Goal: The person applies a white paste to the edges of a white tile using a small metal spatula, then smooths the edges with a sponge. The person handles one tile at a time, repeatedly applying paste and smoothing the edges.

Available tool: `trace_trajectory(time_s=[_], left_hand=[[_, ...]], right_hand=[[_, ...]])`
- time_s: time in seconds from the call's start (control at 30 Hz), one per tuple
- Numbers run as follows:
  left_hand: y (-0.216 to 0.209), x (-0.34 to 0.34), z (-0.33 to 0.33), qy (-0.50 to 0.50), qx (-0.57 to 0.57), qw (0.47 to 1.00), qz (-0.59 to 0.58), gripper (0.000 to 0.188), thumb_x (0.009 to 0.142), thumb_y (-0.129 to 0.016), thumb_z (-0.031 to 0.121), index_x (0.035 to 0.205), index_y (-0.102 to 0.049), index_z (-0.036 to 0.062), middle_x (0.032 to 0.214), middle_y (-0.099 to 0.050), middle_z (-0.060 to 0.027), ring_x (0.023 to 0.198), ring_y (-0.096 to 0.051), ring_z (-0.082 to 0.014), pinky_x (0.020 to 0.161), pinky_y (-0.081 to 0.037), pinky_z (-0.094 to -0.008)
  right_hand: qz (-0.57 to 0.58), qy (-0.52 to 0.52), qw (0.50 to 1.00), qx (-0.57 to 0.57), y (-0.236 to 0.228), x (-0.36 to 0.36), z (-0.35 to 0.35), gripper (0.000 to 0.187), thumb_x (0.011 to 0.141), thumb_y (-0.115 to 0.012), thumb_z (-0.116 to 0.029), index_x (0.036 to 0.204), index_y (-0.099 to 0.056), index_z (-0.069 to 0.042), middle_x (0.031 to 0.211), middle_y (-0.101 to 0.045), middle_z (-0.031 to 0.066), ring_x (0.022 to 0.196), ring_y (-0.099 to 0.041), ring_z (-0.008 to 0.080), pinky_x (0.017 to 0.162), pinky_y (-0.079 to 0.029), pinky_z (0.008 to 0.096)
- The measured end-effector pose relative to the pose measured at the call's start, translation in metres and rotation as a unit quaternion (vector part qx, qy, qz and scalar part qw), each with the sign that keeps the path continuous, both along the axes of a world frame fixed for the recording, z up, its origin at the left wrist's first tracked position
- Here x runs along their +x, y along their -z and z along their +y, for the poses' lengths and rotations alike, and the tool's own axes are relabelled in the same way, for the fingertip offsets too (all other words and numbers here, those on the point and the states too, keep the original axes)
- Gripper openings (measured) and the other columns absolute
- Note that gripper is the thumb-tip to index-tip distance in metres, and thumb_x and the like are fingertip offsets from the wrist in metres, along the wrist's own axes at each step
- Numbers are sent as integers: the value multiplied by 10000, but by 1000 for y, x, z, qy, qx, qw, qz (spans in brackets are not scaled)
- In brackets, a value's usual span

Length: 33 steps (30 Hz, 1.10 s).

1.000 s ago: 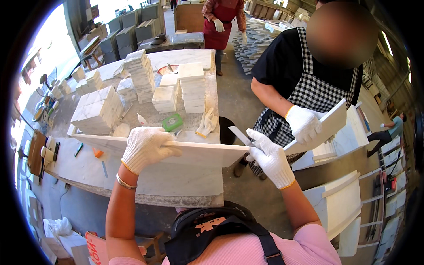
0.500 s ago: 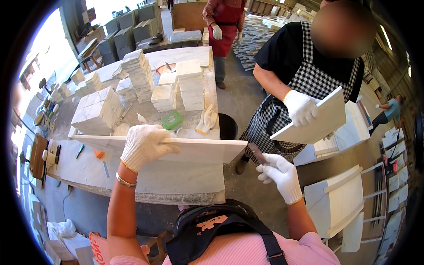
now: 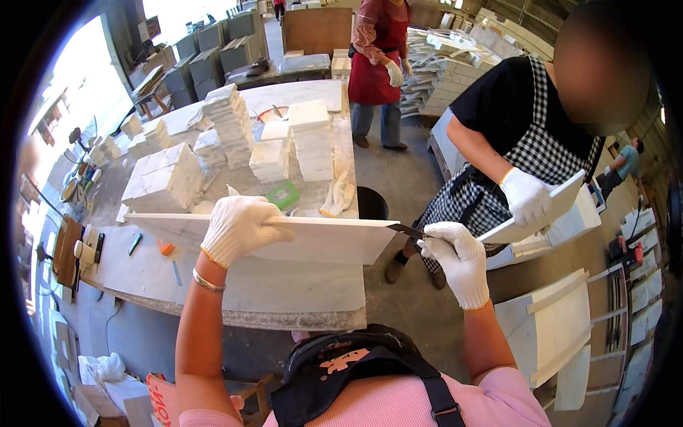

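Head cam: L hand point(image 3: 245, 226) pinches top edge of white slab point(image 3: 324, 240), held on edge over counter point(image 3: 284, 319) w/ stacked tiles point(image 3: 313, 146) behind, & R hand point(image 3: 457, 262) pinches dark blade point(image 3: 407, 230), tip at slab's R end.

Bright opening point(image 3: 80, 78) at left; grey floor point(image 3: 416, 309); brown panel point(image 3: 316, 30) at back.

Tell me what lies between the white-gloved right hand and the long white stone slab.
In the head view, a thin dark tool, held by the right hand, reaches to the slab.
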<state>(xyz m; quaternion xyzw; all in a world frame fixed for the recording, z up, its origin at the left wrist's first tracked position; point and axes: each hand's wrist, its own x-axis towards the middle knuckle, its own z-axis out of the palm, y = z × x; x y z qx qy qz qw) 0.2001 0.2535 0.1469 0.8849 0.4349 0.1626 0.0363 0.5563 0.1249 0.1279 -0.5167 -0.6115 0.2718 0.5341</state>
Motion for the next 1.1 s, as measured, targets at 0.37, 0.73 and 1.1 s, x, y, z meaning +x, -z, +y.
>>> trace_trajectory(time_s=[0.37,0.73,1.1], left_hand=[[4,0,49,-45,-51,997,30,353,671,-817,474,688,-745,129,693,-682,-79,655,-658,-298,604,-492,-399],[8,-2,69,-39,-37,998,36,441,717,-732,582,741,-774,143,661,-671,-102,643,-656,-321,605,-506,-407],[-1,1,88,-37,-55,998,23,438,710,-719,570,718,-760,134,660,-668,-117,654,-657,-333,619,-512,-421]], right_hand=[[-365,-45,890,271,-18,-8,88,241,807,-743,-41,1021,-663,-118,895,-699,56,790,-684,275,684,-546,374],[-480,-46,843,239,0,17,96,320,772,-681,1,1058,-662,-142,901,-689,34,754,-650,251,658,-524,370],[-448,-22,850,276,-16,7,120,306,814,-703,-51,1101,-683,-155,908,-707,23,753,-662,233,653,-513,367]])
